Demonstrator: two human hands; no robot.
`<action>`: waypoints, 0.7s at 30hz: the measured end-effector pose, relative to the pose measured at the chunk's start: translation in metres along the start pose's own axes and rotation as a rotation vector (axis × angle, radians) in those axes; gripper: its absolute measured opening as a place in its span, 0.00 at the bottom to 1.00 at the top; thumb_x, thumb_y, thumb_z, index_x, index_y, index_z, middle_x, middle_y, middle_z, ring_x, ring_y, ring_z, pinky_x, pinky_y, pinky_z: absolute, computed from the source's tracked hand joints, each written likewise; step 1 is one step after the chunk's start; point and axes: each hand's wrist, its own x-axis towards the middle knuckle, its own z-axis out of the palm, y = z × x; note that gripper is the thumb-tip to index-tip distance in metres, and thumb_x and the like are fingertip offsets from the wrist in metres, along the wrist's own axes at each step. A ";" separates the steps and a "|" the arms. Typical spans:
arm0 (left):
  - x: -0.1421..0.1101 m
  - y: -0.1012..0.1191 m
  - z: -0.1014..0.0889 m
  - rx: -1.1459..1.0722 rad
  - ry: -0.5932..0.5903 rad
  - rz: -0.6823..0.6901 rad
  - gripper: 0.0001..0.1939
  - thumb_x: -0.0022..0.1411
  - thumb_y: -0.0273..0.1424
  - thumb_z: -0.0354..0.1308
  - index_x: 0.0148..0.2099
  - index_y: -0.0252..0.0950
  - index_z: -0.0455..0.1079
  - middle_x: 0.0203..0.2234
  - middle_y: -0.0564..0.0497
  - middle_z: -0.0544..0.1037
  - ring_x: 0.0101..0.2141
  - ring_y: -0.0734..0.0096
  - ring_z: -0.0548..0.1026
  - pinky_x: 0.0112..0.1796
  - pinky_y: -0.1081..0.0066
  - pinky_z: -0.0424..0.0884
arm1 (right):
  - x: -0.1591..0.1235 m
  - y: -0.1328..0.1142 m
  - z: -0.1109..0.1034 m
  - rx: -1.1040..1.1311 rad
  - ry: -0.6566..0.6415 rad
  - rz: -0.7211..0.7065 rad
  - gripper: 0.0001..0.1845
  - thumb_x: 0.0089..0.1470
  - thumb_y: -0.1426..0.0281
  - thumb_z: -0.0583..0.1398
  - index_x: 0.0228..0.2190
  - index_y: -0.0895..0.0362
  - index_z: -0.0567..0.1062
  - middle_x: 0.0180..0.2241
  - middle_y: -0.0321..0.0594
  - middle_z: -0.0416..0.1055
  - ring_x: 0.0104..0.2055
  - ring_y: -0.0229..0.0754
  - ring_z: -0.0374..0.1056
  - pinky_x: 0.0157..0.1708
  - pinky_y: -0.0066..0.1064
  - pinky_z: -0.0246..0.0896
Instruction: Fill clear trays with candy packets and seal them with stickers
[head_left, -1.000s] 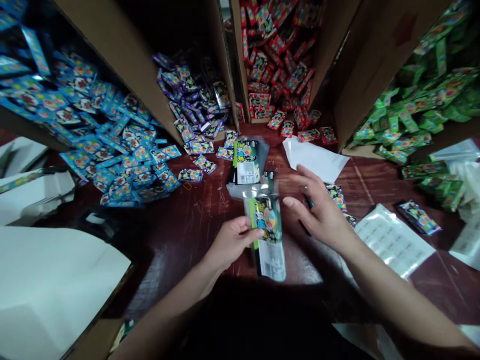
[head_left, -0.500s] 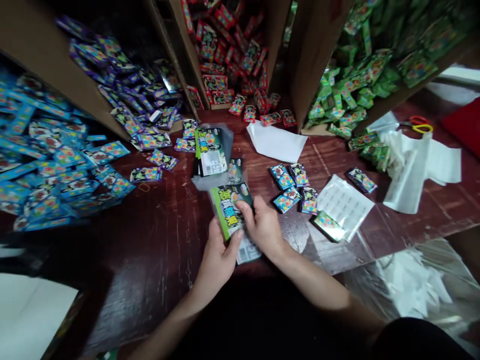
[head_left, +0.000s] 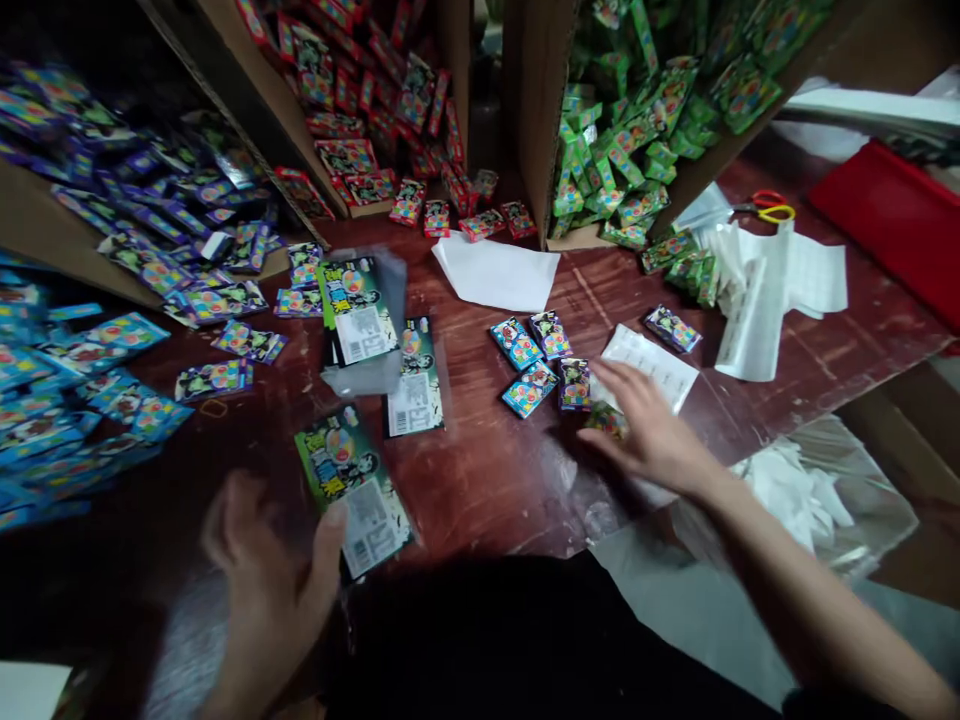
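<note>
My left hand [head_left: 277,570] is spread open at the near left, its thumb at the edge of a green-and-black printed packet [head_left: 358,490] lying on the table. My right hand [head_left: 649,425] reaches over a small green box [head_left: 606,420], thumb and fingers apart around it; part of the box is hidden. Just left of that hand lie two blue boxes [head_left: 528,388] and two purple boxes [head_left: 575,384]. Under its fingertips is a white label sheet [head_left: 660,365]. Further left, another printed packet [head_left: 416,380] lies beside a stack of packets [head_left: 360,310].
Cardboard cartons [head_left: 529,120] at the back hold heaps of red boxes [head_left: 375,110] and green boxes [head_left: 622,160]. Purple boxes [head_left: 172,200] and blue boxes [head_left: 90,390] are piled left. Scissors [head_left: 772,207] and label strips [head_left: 754,310] lie right. A plastic-lined bin [head_left: 817,500] stands below the edge.
Both hands have let go of the printed packet, which now lies on the table. My left hand has moved left; my right has moved right to the green box. The camera view has shifted right.
</note>
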 end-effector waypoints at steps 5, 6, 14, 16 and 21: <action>0.067 0.007 -0.028 0.339 -0.819 0.697 0.46 0.53 0.29 0.64 0.72 0.53 0.53 0.71 0.49 0.56 0.69 0.43 0.54 0.66 0.39 0.47 | 0.014 0.060 -0.017 -0.139 -0.165 -0.027 0.63 0.48 0.39 0.64 0.70 0.62 0.47 0.67 0.63 0.54 0.68 0.68 0.51 0.64 0.60 0.52; 0.080 0.006 -0.029 0.372 -0.963 0.749 0.49 0.49 0.27 0.66 0.71 0.55 0.55 0.71 0.49 0.56 0.69 0.42 0.54 0.66 0.37 0.44 | 0.023 0.057 -0.010 -0.146 -0.198 -0.030 0.64 0.47 0.39 0.64 0.69 0.63 0.47 0.65 0.64 0.56 0.67 0.68 0.54 0.63 0.59 0.55; 0.102 -0.034 -0.028 0.424 -0.941 0.905 0.41 0.57 0.16 0.51 0.67 0.58 0.60 0.65 0.52 0.68 0.66 0.59 0.63 0.67 0.44 0.46 | 0.035 0.004 0.032 -0.259 -0.120 0.117 0.57 0.48 0.36 0.60 0.65 0.63 0.59 0.52 0.60 0.70 0.53 0.66 0.64 0.51 0.56 0.62; 0.097 -0.025 -0.029 0.456 -0.916 0.871 0.34 0.60 0.24 0.56 0.67 0.50 0.62 0.60 0.46 0.73 0.63 0.54 0.67 0.66 0.44 0.47 | 0.030 -0.010 0.043 -0.261 -0.032 0.176 0.61 0.47 0.32 0.56 0.65 0.65 0.57 0.55 0.64 0.68 0.55 0.68 0.63 0.50 0.56 0.60; 0.074 0.006 -0.016 0.572 -0.788 0.609 0.48 0.49 0.54 0.69 0.66 0.35 0.63 0.56 0.37 0.73 0.52 0.43 0.71 0.55 0.49 0.63 | 0.038 -0.048 0.074 -0.192 0.186 0.257 0.62 0.49 0.31 0.53 0.67 0.65 0.54 0.63 0.64 0.60 0.61 0.71 0.56 0.56 0.60 0.53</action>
